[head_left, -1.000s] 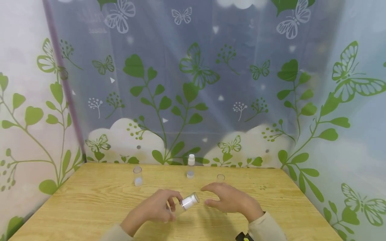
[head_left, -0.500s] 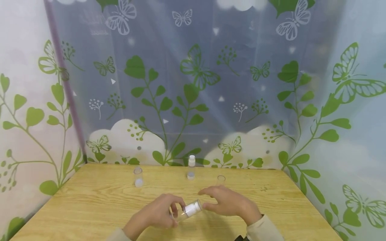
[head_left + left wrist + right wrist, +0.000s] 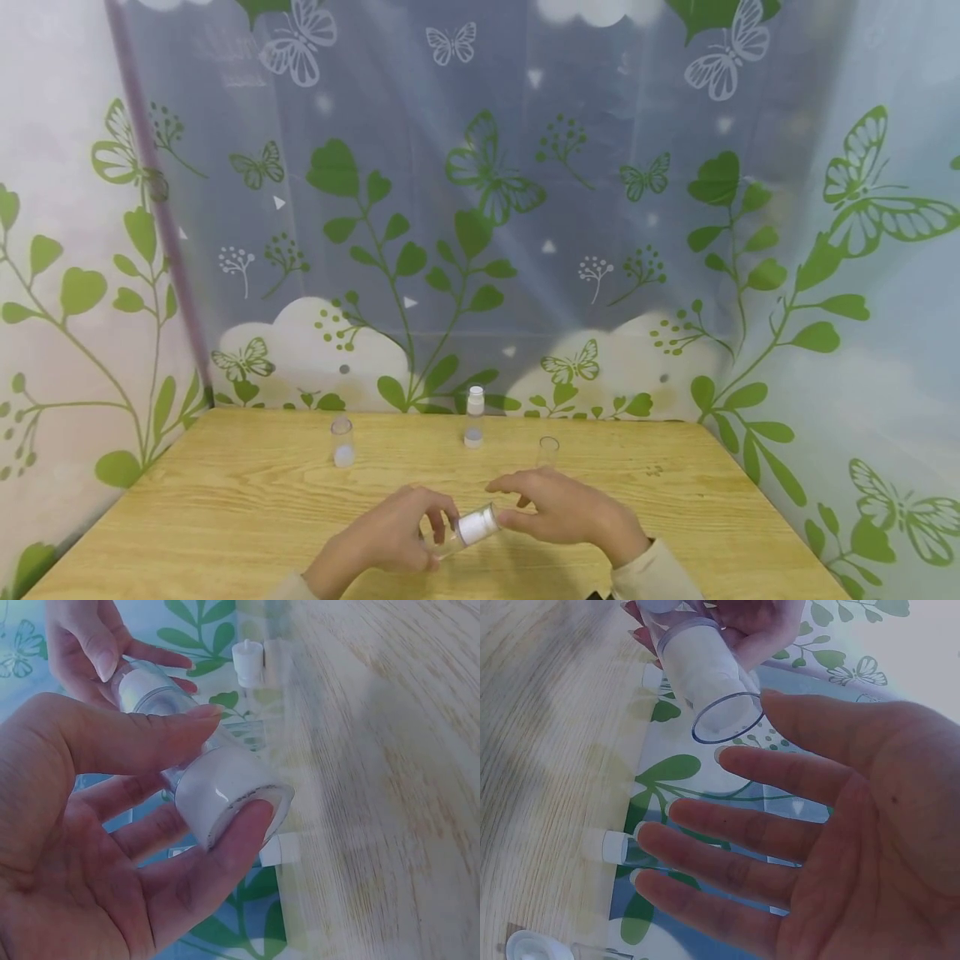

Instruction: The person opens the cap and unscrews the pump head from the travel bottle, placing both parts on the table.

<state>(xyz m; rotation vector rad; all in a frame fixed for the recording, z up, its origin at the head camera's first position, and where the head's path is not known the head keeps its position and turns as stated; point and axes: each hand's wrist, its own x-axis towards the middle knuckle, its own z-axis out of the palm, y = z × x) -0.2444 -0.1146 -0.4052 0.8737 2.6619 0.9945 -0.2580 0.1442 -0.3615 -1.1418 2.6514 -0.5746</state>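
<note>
My left hand [image 3: 401, 529] grips a small clear plastic bottle [image 3: 476, 525] with white parts, tilted above the table. Its clear open rim faces my right hand [image 3: 566, 508]. In the left wrist view, the thumb lies along the bottle's side and one fingertip is at the hollow of its white base [image 3: 221, 795]. In the right wrist view, the right thumb tip is at the bottle's rim [image 3: 727, 739]; whether it touches cannot be told. The other right fingers extend fairly straight and hold nothing.
On the wooden table [image 3: 225, 517], a clear container with a whitish bottom [image 3: 342, 443] stands at the back left. A clear bottle with a white top [image 3: 475, 417] is at the back middle. Behind the right hand stands a clear cylinder [image 3: 548, 451]. A patterned curtain [image 3: 480, 250] hangs behind.
My left hand has moved slightly down and to the right with the bottle. My right hand has shifted slightly left and down, bringing its thumb nearer the rim. The standing containers stay put.
</note>
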